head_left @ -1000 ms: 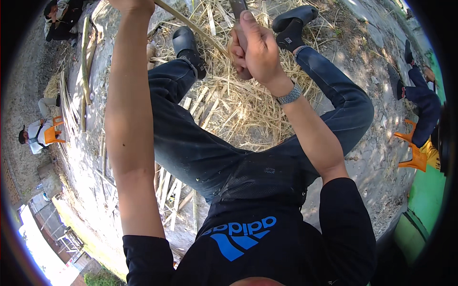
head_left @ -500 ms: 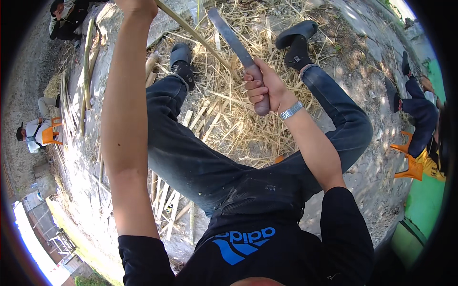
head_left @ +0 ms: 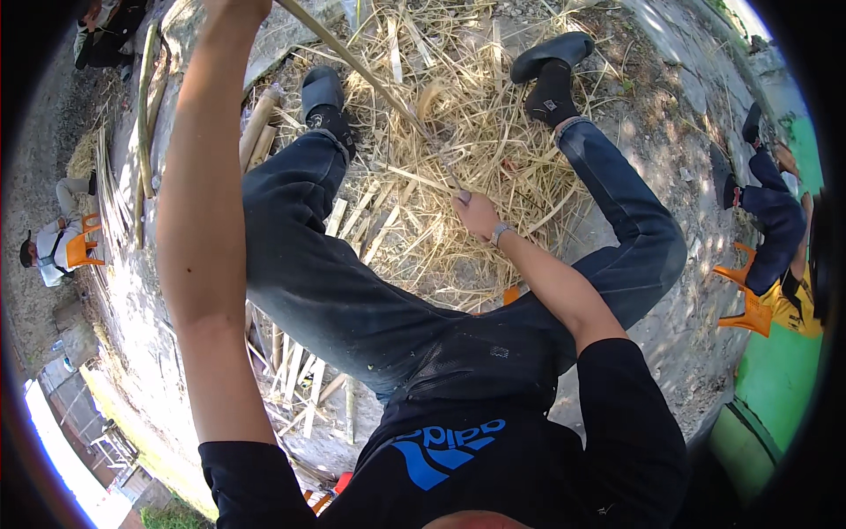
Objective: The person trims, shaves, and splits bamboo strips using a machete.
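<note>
My left arm stretches to the upper edge, where my left hand [head_left: 240, 7] is closed on one end of a long, thin bamboo strip [head_left: 348, 62]. The hand is partly cut off by the picture's edge. The strip slopes down to the right, its lower end above the straw-coloured shavings between my feet. My right hand [head_left: 478, 217], low over the shavings, grips a machete [head_left: 463, 196] by its handle. Its blade appears nearly edge-on, hard to make out against the shavings, close to the strip's lower end. I cannot tell whether they touch.
Bamboo shavings [head_left: 520, 189] cover the ground between my shoes. Split slats [head_left: 381, 231] lie by my left leg, with bamboo pieces [head_left: 257, 123] beyond. Long poles [head_left: 145, 115] lie farther left. People sit on orange chairs [head_left: 85, 242] at left and right; another is at upper left.
My right hand has lowered toward the shavings, and the machete has turned from broadside to nearly edge-on. My left arm has shifted slightly left, still holding the bamboo strip.
</note>
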Demonstrator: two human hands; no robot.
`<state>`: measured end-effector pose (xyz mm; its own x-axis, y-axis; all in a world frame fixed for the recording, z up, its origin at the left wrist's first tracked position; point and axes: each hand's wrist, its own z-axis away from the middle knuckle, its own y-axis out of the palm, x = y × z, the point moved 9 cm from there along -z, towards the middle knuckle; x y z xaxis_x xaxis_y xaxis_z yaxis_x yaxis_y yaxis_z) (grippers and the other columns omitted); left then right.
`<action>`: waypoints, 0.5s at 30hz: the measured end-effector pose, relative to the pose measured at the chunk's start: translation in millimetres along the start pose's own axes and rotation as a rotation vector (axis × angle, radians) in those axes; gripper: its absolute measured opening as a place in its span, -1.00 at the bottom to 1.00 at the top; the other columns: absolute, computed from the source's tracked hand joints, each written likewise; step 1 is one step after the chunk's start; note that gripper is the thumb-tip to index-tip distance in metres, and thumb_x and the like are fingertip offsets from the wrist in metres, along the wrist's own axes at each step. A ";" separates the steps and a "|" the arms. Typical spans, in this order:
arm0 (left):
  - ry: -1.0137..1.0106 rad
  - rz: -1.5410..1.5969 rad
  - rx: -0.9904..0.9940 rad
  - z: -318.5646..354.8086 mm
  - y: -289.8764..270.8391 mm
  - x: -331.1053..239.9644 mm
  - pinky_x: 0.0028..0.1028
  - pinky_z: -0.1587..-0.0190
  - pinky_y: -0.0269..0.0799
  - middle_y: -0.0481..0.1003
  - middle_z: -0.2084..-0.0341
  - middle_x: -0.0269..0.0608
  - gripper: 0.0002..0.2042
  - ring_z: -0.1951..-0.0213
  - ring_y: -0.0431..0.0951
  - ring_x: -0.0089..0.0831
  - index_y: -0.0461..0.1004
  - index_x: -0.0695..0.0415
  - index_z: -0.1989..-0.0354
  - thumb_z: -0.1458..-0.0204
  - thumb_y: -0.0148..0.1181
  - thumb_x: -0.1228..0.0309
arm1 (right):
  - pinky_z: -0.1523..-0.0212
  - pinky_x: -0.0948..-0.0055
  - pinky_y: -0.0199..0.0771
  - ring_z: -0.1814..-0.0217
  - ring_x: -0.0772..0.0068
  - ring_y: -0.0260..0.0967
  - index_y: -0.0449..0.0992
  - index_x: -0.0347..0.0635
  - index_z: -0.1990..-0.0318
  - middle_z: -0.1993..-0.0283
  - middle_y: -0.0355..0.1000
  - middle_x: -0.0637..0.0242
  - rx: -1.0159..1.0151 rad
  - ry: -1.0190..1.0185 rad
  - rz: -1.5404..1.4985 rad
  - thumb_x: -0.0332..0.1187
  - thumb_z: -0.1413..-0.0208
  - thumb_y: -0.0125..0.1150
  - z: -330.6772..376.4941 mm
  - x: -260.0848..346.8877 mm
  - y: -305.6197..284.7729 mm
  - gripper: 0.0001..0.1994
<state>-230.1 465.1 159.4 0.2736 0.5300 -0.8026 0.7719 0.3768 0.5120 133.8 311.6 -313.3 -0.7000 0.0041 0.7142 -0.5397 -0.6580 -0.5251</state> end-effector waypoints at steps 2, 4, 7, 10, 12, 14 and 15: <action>-0.003 -0.036 -0.036 1.9 -31.9 -7.0 -0.38 0.69 -0.12 0.00 0.80 -0.42 -0.32 0.76 0.02 -0.43 0.06 -0.06 0.68 -0.17 -0.19 -0.43 | 0.55 0.31 0.44 0.67 0.43 0.38 0.47 -0.30 0.34 0.64 0.38 0.28 0.115 0.113 -0.104 -0.10 -0.33 0.10 -2.0 8.1 11.4 -0.62; 0.003 -0.057 -0.058 -3.6 -51.1 -19.1 -0.38 0.69 -0.12 -0.01 0.80 -0.42 -0.32 0.76 0.01 -0.43 0.06 -0.06 0.68 -0.17 -0.20 -0.43 | 0.72 0.45 0.26 0.79 0.55 0.22 0.39 -0.18 0.43 0.66 0.33 0.42 0.247 0.336 -0.280 -0.08 -0.34 0.07 18.5 30.2 10.6 -0.61; -0.030 0.001 -0.004 11.3 -16.9 -21.0 -0.40 0.68 -0.10 -0.01 0.79 -0.42 -0.32 0.75 0.02 -0.44 0.06 -0.06 0.68 -0.18 -0.23 -0.43 | 0.76 0.60 0.09 0.81 0.71 0.03 0.30 -0.05 0.46 0.69 0.15 0.63 0.573 0.608 -1.241 -0.07 -0.35 0.06 25.2 29.3 26.1 -0.63; -0.014 0.042 0.244 21.3 7.1 -58.8 -0.42 0.69 -0.07 0.01 0.78 -0.42 -0.34 0.75 0.03 -0.46 0.10 -0.04 0.66 -0.24 -0.25 -0.37 | 0.74 0.66 0.04 0.79 0.84 -0.09 0.22 0.02 0.43 0.67 0.02 0.73 0.774 0.499 -1.580 -0.06 -0.36 0.05 28.2 68.4 -13.1 -0.65; 0.089 -0.087 0.298 11.9 2.6 -103.5 -0.37 0.61 0.31 0.18 0.69 -0.33 -0.37 0.69 0.15 -0.61 0.30 -0.08 0.30 -0.31 -0.54 -0.33 | 0.73 0.64 0.06 0.78 0.82 -0.05 0.26 -0.02 0.43 0.66 0.06 0.68 0.637 0.349 -1.391 -0.07 -0.34 0.11 29.2 117.9 -52.2 -0.65; 0.107 -0.101 0.276 18.5 17.1 -108.0 -0.41 0.64 0.23 0.13 0.71 -0.37 -0.38 0.71 0.10 -0.60 0.23 -0.09 0.38 -0.31 -0.57 -0.34 | 0.72 0.62 0.08 0.76 0.79 -0.02 0.28 -0.02 0.44 0.66 0.09 0.65 0.423 0.235 -1.162 -0.10 -0.31 0.15 27.0 158.5 -92.1 -0.66; 0.122 -0.124 0.247 21.6 22.1 -111.6 -0.46 0.66 0.15 0.08 0.73 -0.41 -0.37 0.72 0.06 -0.59 0.15 -0.10 0.46 -0.30 -0.59 -0.36 | 0.71 0.59 0.10 0.75 0.75 0.01 0.29 -0.03 0.46 0.66 0.12 0.61 0.225 0.129 -0.928 -0.12 -0.29 0.19 23.5 173.1 -119.5 -0.67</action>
<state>-231.1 397.8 253.7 0.1090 0.5849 -0.8037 0.9156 0.2558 0.3103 88.1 373.3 -116.1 -0.0925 0.6699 0.7366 -0.8112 -0.4797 0.3344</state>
